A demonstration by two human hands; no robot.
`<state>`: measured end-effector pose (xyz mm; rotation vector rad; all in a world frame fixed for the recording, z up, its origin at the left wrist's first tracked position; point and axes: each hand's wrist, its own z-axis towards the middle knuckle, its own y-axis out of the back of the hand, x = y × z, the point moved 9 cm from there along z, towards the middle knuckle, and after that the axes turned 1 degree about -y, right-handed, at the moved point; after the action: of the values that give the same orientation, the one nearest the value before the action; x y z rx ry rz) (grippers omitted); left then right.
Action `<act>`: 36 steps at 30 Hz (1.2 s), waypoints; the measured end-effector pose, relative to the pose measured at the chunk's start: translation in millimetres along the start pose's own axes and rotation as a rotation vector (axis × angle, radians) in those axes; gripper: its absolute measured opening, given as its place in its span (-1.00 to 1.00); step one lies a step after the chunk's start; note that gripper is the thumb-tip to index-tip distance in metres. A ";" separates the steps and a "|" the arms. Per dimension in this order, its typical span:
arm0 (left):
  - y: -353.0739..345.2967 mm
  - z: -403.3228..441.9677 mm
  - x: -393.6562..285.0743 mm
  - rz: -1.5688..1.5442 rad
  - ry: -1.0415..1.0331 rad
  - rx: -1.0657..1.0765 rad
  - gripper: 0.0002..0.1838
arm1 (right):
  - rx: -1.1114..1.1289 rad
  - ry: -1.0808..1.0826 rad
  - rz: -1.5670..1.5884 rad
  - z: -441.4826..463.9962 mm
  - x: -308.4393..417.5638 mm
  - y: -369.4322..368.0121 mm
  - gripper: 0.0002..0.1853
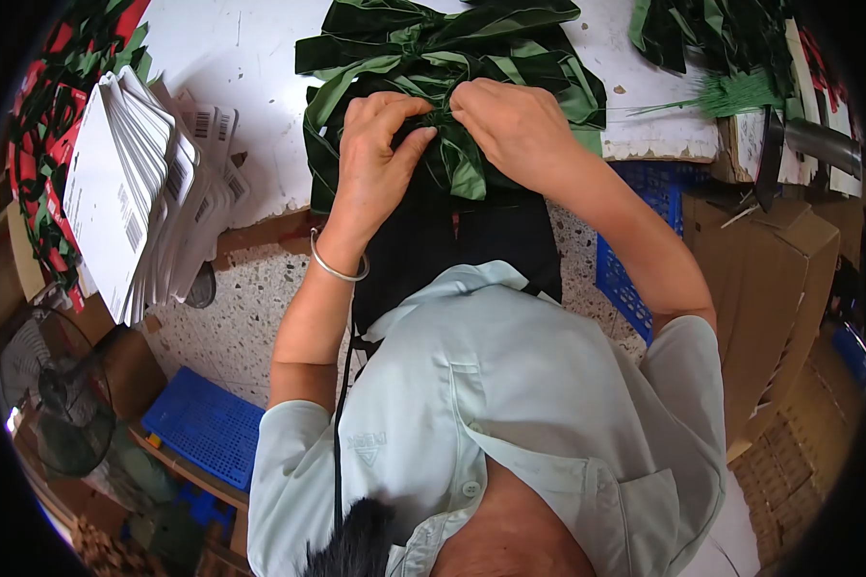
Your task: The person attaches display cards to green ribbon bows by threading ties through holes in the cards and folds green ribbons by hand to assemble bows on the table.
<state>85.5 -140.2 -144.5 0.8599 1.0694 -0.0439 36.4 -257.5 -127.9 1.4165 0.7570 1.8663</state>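
Note:
A dark green velvet ribbon bow lies at the front edge of the white table, with its tails hanging toward my body. My left hand grips it from the left of its middle, thumb and index finger curled in at the knot. From the right, my right hand pinches the same knot, fingers pressed together. Whatever is between the fingertips is mostly hidden. Just beyond my hands, more green bows lie overlapped in a pile.
A fanned stack of white barcode cards stands at the left, beside red and green ribbon pieces. At the right are green wire ties, more green bows and a cardboard box. A fan and blue crate sit lower left.

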 end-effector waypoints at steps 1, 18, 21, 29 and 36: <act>0.6 0.3 0.0 0.000 -0.002 -0.002 -0.74 | 0.032 -0.019 -0.006 0.5 -1.9 -2.7 -0.92; 1.5 2.8 -0.3 0.037 -0.019 0.012 -0.76 | 0.060 -0.080 0.070 3.1 -5.9 -3.7 -0.92; -0.6 2.9 -1.1 0.045 -0.021 0.038 -0.76 | 0.067 0.053 -0.066 7.7 3.2 4.6 -0.90; -2.9 2.8 -0.1 0.055 -0.016 0.039 -0.75 | 0.087 0.026 -0.007 5.8 4.0 -11.6 -0.91; -2.2 3.5 -1.7 0.020 -0.018 0.034 -0.74 | 0.053 0.024 -0.141 -10.1 9.6 12.1 -0.84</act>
<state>86.3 -144.5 -143.8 0.8991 1.0457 -0.0532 22.8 -257.8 -115.4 1.3393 0.9003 1.7698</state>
